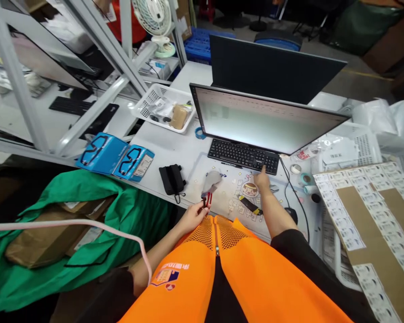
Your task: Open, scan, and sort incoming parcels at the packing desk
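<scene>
My left hand (195, 216) is closed at the desk's front edge, its fingers pinched on a small grey pouch-like item (211, 181) with red and black strips at its near end. I cannot make out its exact kind. My right hand (262, 180) reaches over the black keyboard (244, 154), index finger stretched onto the number keys, holding nothing. A black case (172, 179) with a cord lies left of the grey item. Below my right hand, a yellow and black cutter-like tool (250, 205) rests on the printed desk mat (224, 193).
Behind the keyboard stands a lit monitor (262, 119). A white basket (143, 107) with small packets, an open blue box (104, 157) and blue tape (199, 133) lie leftward. On the right are a mouse (292, 215), its cable and a cardboard sheet of labels (366, 260). A pink hose (114, 229) crosses lower left.
</scene>
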The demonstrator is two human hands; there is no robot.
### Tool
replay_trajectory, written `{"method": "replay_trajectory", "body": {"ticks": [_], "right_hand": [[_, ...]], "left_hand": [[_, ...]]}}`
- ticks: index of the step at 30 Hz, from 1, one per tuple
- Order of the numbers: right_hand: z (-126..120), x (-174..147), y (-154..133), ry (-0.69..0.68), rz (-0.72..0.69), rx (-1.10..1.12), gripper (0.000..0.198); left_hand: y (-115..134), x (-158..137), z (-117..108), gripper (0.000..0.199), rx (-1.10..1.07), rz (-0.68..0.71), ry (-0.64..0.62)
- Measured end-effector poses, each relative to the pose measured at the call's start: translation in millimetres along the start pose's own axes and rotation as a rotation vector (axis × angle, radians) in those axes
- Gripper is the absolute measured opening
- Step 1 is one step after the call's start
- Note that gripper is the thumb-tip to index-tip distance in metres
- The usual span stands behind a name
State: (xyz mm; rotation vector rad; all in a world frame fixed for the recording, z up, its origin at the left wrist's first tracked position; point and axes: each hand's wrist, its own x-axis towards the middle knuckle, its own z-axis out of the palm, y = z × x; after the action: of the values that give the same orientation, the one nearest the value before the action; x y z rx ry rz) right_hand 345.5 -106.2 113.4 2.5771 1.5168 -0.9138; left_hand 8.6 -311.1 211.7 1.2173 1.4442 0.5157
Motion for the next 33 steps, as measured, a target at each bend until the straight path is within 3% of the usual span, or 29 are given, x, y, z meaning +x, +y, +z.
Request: {"method": "replay_trajectory", "body": {"ticks": [5, 8, 12, 14, 16, 20, 25, 28, 31, 33], "right_hand": [[-16.3, -20.4, -10.2, 0.091, -0.058, 0.121, 0.081], [-18.8, -42.9, -25.6, 0.027, -0.111, 0.327, 0.073], [-5.5, -97.8, -45.7, -0.277, -0.234, 0.455, 0.052], [5.9, -133.1, -50.0, -0.497, -0.329, 0.575, 0.055], [18.0, -166.4, -50.1, -0.602, -0.359, 0.727, 0.064], [40.5, -207.2, -42.6, -0.461, -0.288, 0.84, 0.071], [51.1, -204.8, -21.3, -0.276, -0.245, 0.793, 0.07], [39.8, -188.5, 0.6, -0.182, -0.192, 0.75, 0.071], [20.6, -172.9, 22.8, -0.074, -0.134, 0.725, 0.073], [8.0, -166.6, 32.3, -0.024, -0.123, 0.718, 0.074]], "left_hand": [[-6.7, 0.1, -8.8, 0.044, -0.03, 0.018, -0.009], [-4.1, 6.5, -14.7, 0.039, 0.037, 0.089, -0.037], [3.9, 20.4, -16.8, 0.033, 0.272, 0.325, -0.102], [5.3, 28.6, -12.2, 0.033, 0.348, 0.415, -0.135], [3.7, 37.2, -3.6, 0.036, 0.383, 0.437, -0.113], [-2.8, 54.0, 22.1, 0.035, 0.415, 0.391, -0.118], [-3.6, 68.6, 43.9, 0.032, 0.392, 0.469, -0.237], [-0.5, 88.4, 31.4, 0.027, 0.361, 0.499, -0.126], [3.1, 132.1, 1.8, 0.035, 0.438, 0.303, 0.114], [4.4, 169.6, -18.4, 0.045, 0.488, 0.223, 0.119]]}}
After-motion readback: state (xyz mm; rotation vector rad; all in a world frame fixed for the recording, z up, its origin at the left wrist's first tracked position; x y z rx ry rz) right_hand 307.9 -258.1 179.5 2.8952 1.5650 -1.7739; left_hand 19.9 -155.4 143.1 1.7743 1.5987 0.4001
